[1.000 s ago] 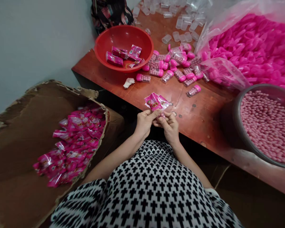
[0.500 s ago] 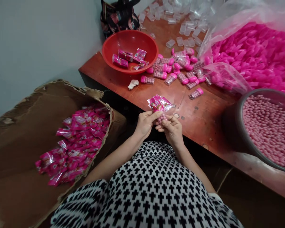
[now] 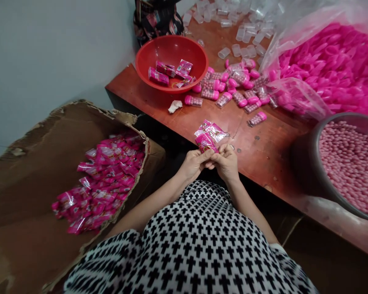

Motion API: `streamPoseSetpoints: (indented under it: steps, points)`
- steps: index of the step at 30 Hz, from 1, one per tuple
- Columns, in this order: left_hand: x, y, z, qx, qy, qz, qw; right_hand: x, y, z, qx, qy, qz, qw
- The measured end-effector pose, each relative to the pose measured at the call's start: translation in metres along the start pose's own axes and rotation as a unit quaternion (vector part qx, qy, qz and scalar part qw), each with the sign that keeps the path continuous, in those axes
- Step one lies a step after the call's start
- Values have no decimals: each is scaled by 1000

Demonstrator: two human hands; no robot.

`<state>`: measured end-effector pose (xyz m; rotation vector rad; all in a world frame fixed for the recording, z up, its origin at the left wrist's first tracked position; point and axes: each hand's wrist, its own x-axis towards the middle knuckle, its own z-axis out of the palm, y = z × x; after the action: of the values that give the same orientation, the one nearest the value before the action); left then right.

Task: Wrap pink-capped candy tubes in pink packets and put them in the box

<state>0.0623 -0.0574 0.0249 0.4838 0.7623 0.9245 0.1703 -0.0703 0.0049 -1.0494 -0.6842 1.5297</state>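
My left hand (image 3: 194, 164) and my right hand (image 3: 228, 162) meet at the table's front edge. Both are closed on the lower end of one pink printed wrapper (image 3: 205, 141), thumbs on top. The candy bottle that showed in my fingers earlier is now out of sight, covered by the wrapper and fingers. Just beyond lie a few more shiny printed wrappers (image 3: 217, 131), flat on the table and partly overlapped by the held one. Farther back is a heap of clear bottles with pink caps, filled with pink beads; a single candy bottle (image 3: 257, 119) lies nearest my right hand.
A red bowl (image 3: 141, 69) with several printed wrappers stands at the back left of the table (image 3: 263, 153). Left and below, a torn cardboard box (image 3: 24, 196) holds wrapped packs. Rightward are a dark bucket (image 3: 309, 163) of pink beads and a plastic bag of pink caps (image 3: 334, 61).
The bead-filled bottle between my fingers has gone out of sight, and the pink wrapper now reaches down to my fingertips. The whole view has shifted slightly.
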Motion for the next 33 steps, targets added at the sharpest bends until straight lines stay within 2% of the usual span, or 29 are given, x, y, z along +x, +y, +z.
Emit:
streamPoseSetpoints:
  steps: [2, 3, 6, 8, 9, 11, 13, 14, 15, 17, 19, 21, 24, 26, 30, 32, 33]
  points:
    - [-7, 4, -3, -8, -8, 2, 1000, 5, -1, 4, -3, -29, 8, 1000]
    - [-13, 9, -5, -9, 5, 20, 1000, 5, -2, 7, -7, -50, 9, 999]
    - [-35, 29, -22, -3, 117, 152, 982, 5, -5, 12, -20, -89, 7, 996]
    - [-44, 42, -38, 25, 219, 254, 942, 4, -8, 9, -35, -72, 2, 997]
    - [-45, 47, -46, 48, 253, 281, 925, 4, -8, 6, -46, -55, -1, 997]
    - [-35, 50, -57, 103, 280, 302, 905, 5, -9, -1, -68, -26, -4, 997]
    - [-12, 43, -57, 218, 251, 300, 894, 5, -9, -7, -85, -10, -5, 996]
    - [3, 37, -53, 303, 228, 306, 873, 5, -9, -10, -92, -4, -8, 996]
    - [19, 30, -47, 402, 186, 306, 843, 5, -9, -12, -99, 2, -10, 995]
    - [48, 16, -33, 550, 121, 318, 763, 3, -12, -15, -117, 16, -18, 993]
    - [71, 4, -21, 642, 92, 314, 693, 3, -19, -21, -142, 30, -34, 989]
    - [85, -5, -16, 685, 92, 313, 651, 6, -27, -30, -181, 50, -63, 980]
    - [93, -11, -19, 693, 95, 323, 638, 22, -41, -46, -292, 85, -115, 946]
    - [94, -13, -23, 682, 90, 334, 645, 38, -48, -55, -398, 103, -142, 901]
    - [93, -13, -24, 671, 84, 340, 653, 71, -55, -61, -589, 105, -158, 786]
    - [92, -13, -24, 674, 84, 339, 651, 81, -56, -60, -629, 92, -164, 754]
    - [91, -13, -23, 676, 83, 338, 650, 83, -56, -60, -635, 85, -169, 749]
